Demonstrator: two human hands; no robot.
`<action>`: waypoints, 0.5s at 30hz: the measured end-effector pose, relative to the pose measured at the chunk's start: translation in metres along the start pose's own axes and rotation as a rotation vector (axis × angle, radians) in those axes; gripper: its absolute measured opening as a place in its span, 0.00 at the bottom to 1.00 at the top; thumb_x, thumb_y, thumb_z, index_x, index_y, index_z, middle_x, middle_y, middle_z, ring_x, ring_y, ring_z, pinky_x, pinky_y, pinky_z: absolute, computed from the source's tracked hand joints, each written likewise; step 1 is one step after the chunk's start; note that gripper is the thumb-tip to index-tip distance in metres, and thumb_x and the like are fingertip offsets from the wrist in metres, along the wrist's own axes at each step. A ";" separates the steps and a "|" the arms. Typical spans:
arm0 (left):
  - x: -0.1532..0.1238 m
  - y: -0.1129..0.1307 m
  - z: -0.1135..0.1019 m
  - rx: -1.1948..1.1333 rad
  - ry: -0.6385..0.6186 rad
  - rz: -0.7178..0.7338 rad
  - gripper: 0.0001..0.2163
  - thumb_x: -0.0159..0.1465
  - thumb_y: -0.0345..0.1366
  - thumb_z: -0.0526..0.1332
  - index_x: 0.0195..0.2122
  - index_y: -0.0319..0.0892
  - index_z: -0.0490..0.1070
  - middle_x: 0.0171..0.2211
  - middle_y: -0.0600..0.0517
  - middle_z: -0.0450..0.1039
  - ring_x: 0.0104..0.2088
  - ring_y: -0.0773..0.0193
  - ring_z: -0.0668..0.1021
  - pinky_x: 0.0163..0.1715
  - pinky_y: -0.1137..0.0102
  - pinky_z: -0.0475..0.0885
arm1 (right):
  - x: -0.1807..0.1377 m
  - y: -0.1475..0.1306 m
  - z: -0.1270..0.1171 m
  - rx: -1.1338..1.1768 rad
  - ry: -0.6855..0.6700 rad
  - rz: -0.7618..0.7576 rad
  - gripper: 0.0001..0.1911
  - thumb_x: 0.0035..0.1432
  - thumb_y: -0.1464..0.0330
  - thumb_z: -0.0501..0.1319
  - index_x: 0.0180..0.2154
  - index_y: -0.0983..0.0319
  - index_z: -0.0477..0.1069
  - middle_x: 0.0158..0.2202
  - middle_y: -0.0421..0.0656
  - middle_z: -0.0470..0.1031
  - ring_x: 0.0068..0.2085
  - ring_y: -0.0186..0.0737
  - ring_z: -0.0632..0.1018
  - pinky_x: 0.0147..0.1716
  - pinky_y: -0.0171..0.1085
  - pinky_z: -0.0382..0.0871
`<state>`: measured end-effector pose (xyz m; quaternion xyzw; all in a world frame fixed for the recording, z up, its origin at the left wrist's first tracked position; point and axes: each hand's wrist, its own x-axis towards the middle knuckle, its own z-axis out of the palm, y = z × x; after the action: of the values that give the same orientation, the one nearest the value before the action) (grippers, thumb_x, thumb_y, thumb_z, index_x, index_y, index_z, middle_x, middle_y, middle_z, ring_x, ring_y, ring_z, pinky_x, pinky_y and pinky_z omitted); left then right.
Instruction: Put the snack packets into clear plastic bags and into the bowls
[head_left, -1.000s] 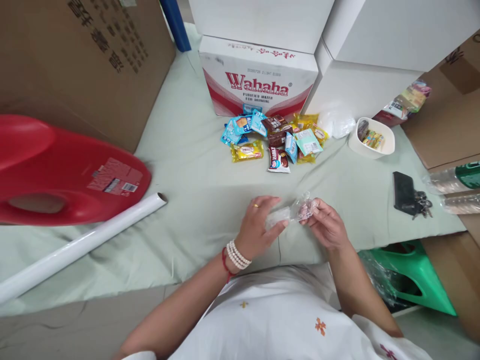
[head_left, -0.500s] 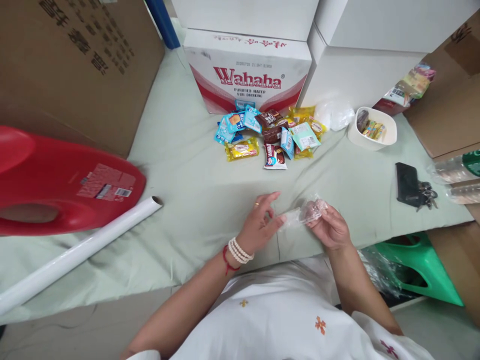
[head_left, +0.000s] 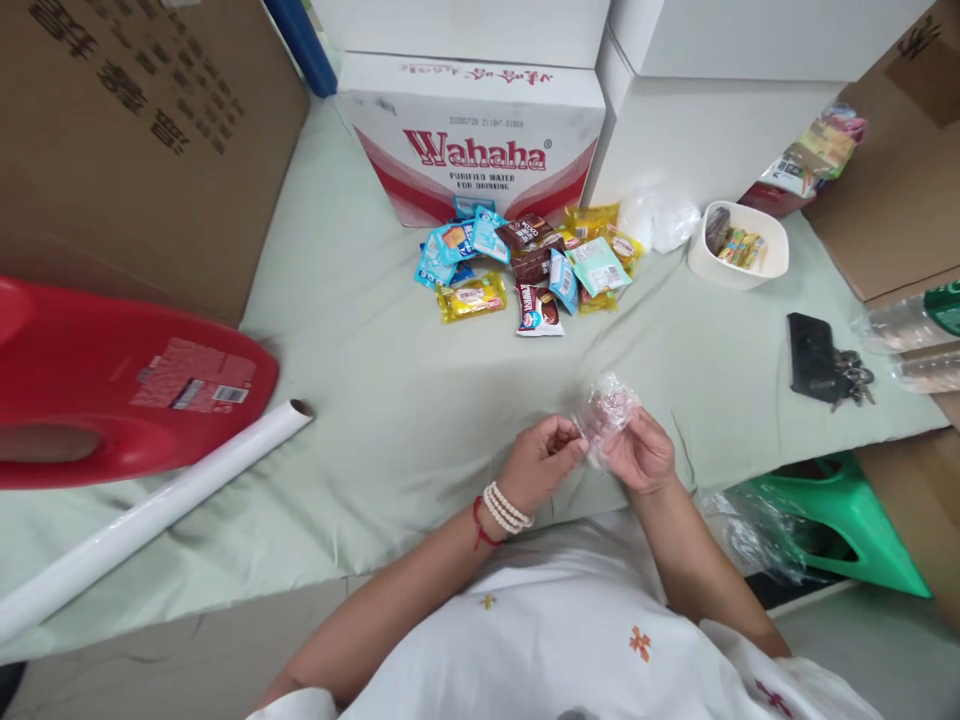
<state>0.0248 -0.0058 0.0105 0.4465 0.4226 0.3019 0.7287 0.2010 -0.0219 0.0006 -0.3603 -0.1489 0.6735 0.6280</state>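
Both my hands hold a small clear plastic bag point(head_left: 606, 412) with pinkish contents, just above the pale green cloth point(head_left: 390, 380) near its front edge. My left hand point(head_left: 541, 462) pinches the bag's left end with curled fingers; it wears a ring, and a pearl bracelet and a red string sit on the wrist. My right hand point(head_left: 641, 455) grips the bag's right side from below. A pile of snack packets point(head_left: 525, 265) in blue, yellow, brown and mint lies farther back on the cloth.
A Wahaha water carton point(head_left: 480, 150) and white boxes point(head_left: 705, 120) stand behind the pile. A white bowl point(head_left: 739, 255) holds sweets. A black phone with keys point(head_left: 821, 360) lies right. A red plastic stool point(head_left: 120, 385) and white roll point(head_left: 150, 510) lie left. Green stool point(head_left: 832, 520) below right.
The bag was stretched out long between my hands; now it is bunched up and my hands have come close together, with my left fingers curled in.
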 end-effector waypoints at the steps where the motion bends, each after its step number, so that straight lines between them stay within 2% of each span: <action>1: 0.000 0.000 0.000 0.007 0.028 0.009 0.21 0.57 0.54 0.69 0.32 0.40 0.70 0.24 0.56 0.69 0.23 0.71 0.69 0.23 0.74 0.65 | 0.001 0.000 0.001 0.017 0.009 -0.015 0.12 0.49 0.64 0.75 0.36 0.58 0.79 0.36 0.42 0.82 0.37 0.39 0.81 0.42 0.41 0.78; 6: -0.013 0.006 -0.025 0.048 0.084 0.015 0.18 0.59 0.51 0.68 0.29 0.40 0.70 0.22 0.57 0.67 0.22 0.73 0.65 0.23 0.75 0.60 | 0.008 -0.017 -0.009 0.121 0.141 -0.121 0.04 0.56 0.69 0.70 0.36 0.57 0.79 0.36 0.40 0.83 0.38 0.37 0.82 0.42 0.38 0.80; 10: -0.028 0.010 -0.043 0.041 0.137 0.003 0.18 0.61 0.50 0.68 0.29 0.41 0.67 0.22 0.58 0.66 0.22 0.73 0.63 0.23 0.76 0.59 | 0.011 -0.029 -0.017 0.208 0.217 -0.147 0.03 0.61 0.71 0.65 0.36 0.58 0.78 0.37 0.39 0.84 0.39 0.36 0.84 0.45 0.38 0.81; 12: -0.028 0.010 -0.038 0.038 0.115 -0.002 0.18 0.61 0.52 0.67 0.32 0.42 0.67 0.25 0.57 0.67 0.24 0.72 0.67 0.23 0.76 0.62 | 0.011 -0.025 -0.015 0.232 0.209 -0.119 0.04 0.63 0.70 0.63 0.36 0.58 0.78 0.37 0.40 0.84 0.40 0.37 0.84 0.46 0.40 0.81; 15: -0.018 0.007 -0.016 0.038 -0.003 -0.009 0.20 0.59 0.53 0.69 0.39 0.42 0.69 0.34 0.52 0.72 0.33 0.65 0.75 0.23 0.75 0.68 | 0.010 -0.010 -0.002 0.242 0.141 -0.031 0.04 0.64 0.68 0.62 0.37 0.58 0.77 0.38 0.41 0.84 0.41 0.39 0.84 0.47 0.43 0.81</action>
<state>0.0023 -0.0117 0.0190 0.4586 0.4289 0.2899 0.7222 0.2107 -0.0109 0.0024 -0.3261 -0.0278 0.6499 0.6860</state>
